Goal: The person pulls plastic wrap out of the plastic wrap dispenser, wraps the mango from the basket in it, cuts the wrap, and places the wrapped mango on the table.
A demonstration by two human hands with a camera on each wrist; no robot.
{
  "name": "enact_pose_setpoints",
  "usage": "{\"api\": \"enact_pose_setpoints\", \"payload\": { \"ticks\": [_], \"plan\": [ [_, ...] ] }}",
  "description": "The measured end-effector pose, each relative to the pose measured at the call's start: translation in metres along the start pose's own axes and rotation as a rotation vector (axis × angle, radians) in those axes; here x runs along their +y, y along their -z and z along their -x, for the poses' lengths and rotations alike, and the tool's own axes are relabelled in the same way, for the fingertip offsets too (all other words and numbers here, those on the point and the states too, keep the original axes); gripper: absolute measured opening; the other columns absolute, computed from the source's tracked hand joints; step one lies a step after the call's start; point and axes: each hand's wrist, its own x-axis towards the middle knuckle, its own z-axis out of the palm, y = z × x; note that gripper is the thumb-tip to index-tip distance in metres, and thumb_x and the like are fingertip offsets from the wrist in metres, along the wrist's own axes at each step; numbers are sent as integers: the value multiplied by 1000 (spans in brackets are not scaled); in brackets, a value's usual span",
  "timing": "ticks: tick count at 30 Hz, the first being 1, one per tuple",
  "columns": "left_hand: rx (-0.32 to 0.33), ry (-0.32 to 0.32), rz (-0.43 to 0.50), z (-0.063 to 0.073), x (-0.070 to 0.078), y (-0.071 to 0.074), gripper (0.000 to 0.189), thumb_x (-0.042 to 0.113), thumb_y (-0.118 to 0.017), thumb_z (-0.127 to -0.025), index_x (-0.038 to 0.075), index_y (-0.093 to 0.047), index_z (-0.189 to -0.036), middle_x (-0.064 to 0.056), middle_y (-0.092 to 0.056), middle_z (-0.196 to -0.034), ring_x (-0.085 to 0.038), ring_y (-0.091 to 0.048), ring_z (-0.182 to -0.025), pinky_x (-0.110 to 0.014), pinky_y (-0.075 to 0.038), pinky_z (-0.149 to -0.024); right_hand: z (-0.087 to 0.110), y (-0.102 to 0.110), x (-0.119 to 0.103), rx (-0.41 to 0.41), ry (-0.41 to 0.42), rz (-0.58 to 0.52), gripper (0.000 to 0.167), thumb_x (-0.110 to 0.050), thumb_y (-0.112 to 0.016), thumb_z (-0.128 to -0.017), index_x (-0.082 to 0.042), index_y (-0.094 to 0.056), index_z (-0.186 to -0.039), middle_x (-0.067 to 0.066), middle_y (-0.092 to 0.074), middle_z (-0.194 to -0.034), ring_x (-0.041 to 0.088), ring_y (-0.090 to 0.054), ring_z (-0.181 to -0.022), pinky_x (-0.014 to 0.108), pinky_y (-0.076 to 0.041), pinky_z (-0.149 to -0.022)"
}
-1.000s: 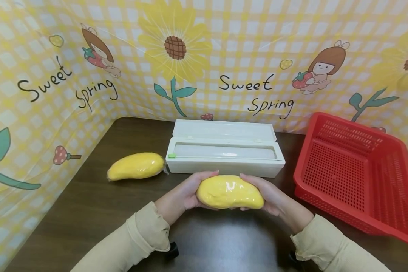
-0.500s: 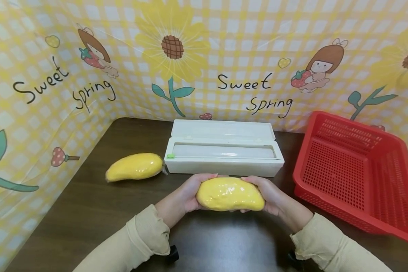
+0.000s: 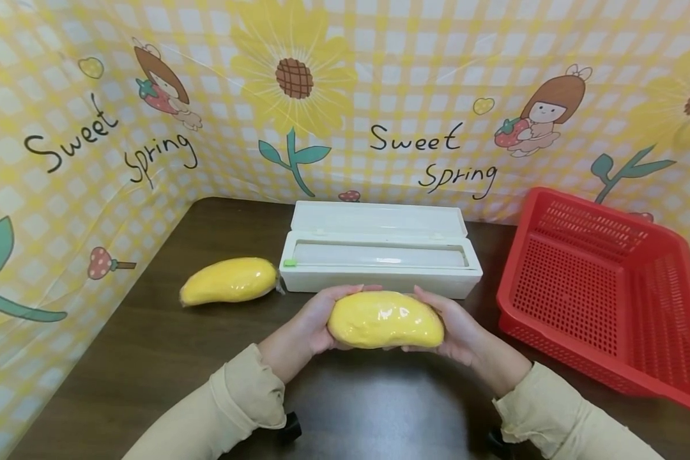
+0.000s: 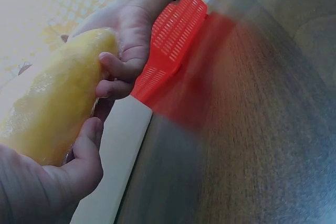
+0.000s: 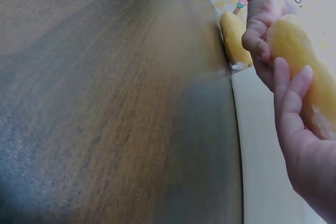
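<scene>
A yellow mango (image 3: 386, 321) in shiny clear film is held between both hands in the head view, off the table. My left hand (image 3: 306, 327) grips its left end, and my right hand (image 3: 459, 329) its right end. In the left wrist view, fingers of both hands curl against the underside of the mango (image 4: 52, 93). The right wrist view shows loose film wrinkles on the mango (image 5: 302, 51). A second film-wrapped mango (image 3: 230, 281) lies on the table at left. Just beyond the hands stands a white cling film dispenser (image 3: 379, 281), lid up, with the roll visible.
A red plastic basket (image 3: 512, 268) with perforated walls stands at the right, nothing visible inside. The dark wooden table (image 3: 149, 370) runs back to a yellow checked cloth (image 3: 414, 57) hung behind and at the left. A green slider (image 3: 290, 262) sits on the dispenser's left end.
Both hands have raised the mango slightly and shifted it a little left. The basket, dispenser and second mango stay in place.
</scene>
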Motion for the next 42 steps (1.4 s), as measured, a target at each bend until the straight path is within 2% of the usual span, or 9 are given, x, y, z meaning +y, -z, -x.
{"api": "enact_pose_setpoints", "payload": {
  "ticks": [6, 14, 18, 23, 26, 30, 36, 39, 42],
  "plan": [
    [14, -38, 13, -1, 1, 3, 50, 33, -43, -99, 11, -47, -144, -12, -55, -125, -23, -61, -95, -42, -52, -73, 0, 0, 3, -26, 36, -92, 45, -39, -25, -107, -3, -39, -130, 14, -57, -118, 40, -60, -107, 41, -50, -91],
    [-6, -51, 51, -2, 1, 1, 53, 30, -40, -100, 8, -40, -148, -10, -56, -123, -21, -62, -95, -42, -53, -74, -3, -2, 6, 35, 72, -79, 56, -49, -20, -104, -5, -49, -120, 12, -64, -107, 35, -65, -97, 39, -51, -84],
    [-2, -49, 65, -4, -1, -2, 51, 30, -39, -100, 9, -42, -146, -10, -56, -123, -20, -62, -95, -41, -54, -74, -5, -3, 8, 91, 86, -111, 62, -58, -20, -101, -8, -55, -114, 7, -64, -103, 25, -63, -94, 39, -46, -85],
    [54, -43, 76, -6, -8, -5, 47, 32, -42, -98, 13, -49, -140, -9, -59, -117, -19, -63, -89, -39, -52, -69, -8, -7, 11, 146, 175, -153, 63, -55, -18, -102, -10, -51, -132, 4, -63, -113, 19, -60, -101, 37, -45, -91],
    [91, -33, 82, -6, -13, -7, 44, 35, -44, -96, 17, -55, -135, -7, -60, -113, -19, -62, -89, -38, -48, -68, -8, -9, 12, 99, 265, -207, 65, -49, -16, -105, -6, -54, -135, 7, -64, -119, 20, -61, -106, 35, -49, -91],
    [98, -27, 90, -5, -17, -9, 42, 37, -45, -95, 19, -59, -131, -7, -60, -112, -20, -60, -91, -37, -45, -67, -7, -13, 14, 58, 348, -302, 67, -42, -15, -106, -4, -68, -117, 11, -65, -119, 22, -62, -106, 36, -51, -89],
    [88, -21, 86, -4, -21, -10, 44, 37, -43, -96, 16, -57, -132, -9, -60, -114, -20, -61, -92, -37, -50, -67, -8, -17, 20, 208, 365, -351, 65, -37, -18, -106, -4, -73, -99, 8, -68, -112, 19, -64, -101, 36, -52, -86],
    [81, -24, 78, -3, -20, -9, 46, 37, -43, -95, 16, -55, -134, -9, -59, -114, -21, -60, -91, -37, -48, -67, -8, -14, 20, 148, 378, -318, 59, -33, -17, -107, -4, -68, -103, 8, -65, -115, 20, -62, -102, 35, -51, -88],
    [76, -38, 56, -3, -15, -7, 48, 35, -43, -95, 14, -52, -138, -9, -58, -115, -20, -61, -89, -37, -49, -67, -9, -9, 19, 115, 365, -179, 48, -33, -21, -107, -6, -60, -114, 7, -63, -114, 19, -62, -100, 33, -51, -87]
  ]
}}
